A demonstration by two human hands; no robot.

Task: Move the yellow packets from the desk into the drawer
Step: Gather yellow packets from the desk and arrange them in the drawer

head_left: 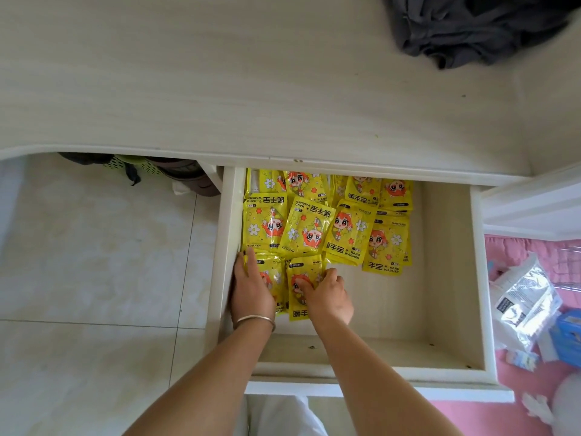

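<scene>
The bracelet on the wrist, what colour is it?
Silver, a thin plain bracelet on the left wrist; head view.

drawer [446,278] right half bare, yellow packets [314,228] crowding left, desk [220,89] seemingly clear

The yellow packets [327,221] in the drawer [446,278] carry the English words "HAND WARMER", clearest on the packet [345,236] near the drawer's middle, beside large Chinese characters reading 暖手宝. Small print along several packets' edges reads "MANYIJIA". The silver pouch [525,297] beyond the drawer's right wall bears black print too small to read.
</scene>
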